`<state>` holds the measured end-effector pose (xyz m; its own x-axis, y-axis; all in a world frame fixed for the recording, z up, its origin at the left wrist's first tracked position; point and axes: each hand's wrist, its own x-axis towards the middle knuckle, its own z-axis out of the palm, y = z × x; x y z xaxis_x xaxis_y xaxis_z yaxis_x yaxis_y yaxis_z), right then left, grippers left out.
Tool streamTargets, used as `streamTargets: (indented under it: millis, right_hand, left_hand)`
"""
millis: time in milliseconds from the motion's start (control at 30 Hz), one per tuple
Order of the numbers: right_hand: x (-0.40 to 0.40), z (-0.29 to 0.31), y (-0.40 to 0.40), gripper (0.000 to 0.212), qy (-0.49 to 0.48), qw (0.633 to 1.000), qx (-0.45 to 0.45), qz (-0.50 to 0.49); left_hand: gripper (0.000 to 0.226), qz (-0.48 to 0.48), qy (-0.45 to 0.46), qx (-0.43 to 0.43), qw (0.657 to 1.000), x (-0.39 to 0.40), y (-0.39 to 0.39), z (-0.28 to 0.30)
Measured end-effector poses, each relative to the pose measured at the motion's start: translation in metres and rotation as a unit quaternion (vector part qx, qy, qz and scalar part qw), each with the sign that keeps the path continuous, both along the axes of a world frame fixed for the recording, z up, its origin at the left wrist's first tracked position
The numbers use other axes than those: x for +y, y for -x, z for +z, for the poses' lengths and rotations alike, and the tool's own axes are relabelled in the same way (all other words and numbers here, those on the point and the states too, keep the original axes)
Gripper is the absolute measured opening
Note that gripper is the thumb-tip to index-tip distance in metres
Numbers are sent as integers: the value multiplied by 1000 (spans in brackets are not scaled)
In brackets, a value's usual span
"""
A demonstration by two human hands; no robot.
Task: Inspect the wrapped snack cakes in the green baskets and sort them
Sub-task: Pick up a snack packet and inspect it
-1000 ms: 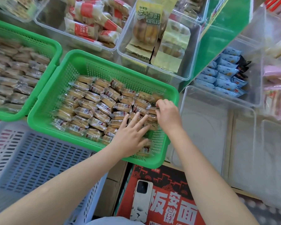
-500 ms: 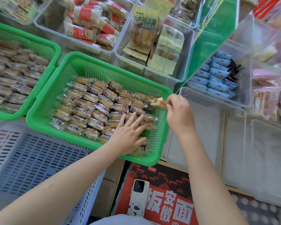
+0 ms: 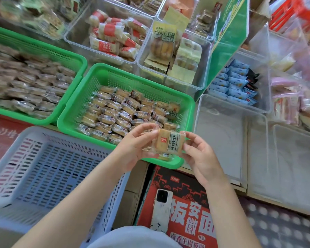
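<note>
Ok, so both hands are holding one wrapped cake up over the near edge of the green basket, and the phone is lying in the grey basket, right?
Not quite. The phone lies on the red carton, not in the grey basket, as the head view shows. The rest stands: the left hand and right hand both hold one wrapped cake over the near edge of the green basket.

Clear bin (image 3: 220, 133) right of the packed green basket (image 3: 190, 111) lies open.
</note>
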<state>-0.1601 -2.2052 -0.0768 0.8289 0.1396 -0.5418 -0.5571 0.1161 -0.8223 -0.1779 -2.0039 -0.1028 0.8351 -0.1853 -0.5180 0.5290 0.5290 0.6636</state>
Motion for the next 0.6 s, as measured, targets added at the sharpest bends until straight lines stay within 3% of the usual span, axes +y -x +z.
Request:
streamTargets:
  millis: [233, 367, 433, 600]
  right_hand:
    - [11, 23, 32, 17, -131, 990, 40, -35]
    - [13, 34, 48, 9, -152, 987, 22, -43]
    - [15, 36, 56, 3, -113, 993, -2, -41]
    - [17, 37, 76, 10, 68, 995, -73, -26]
  left_hand:
    - [16, -4, 23, -31, 999, 16, 40, 11]
    - [8, 2, -4, -48, 999, 18, 59, 19]
    - [12, 19, -21, -55, 998, 18, 66, 24]
    - [33, 15, -66, -70, 995, 13, 80, 29]
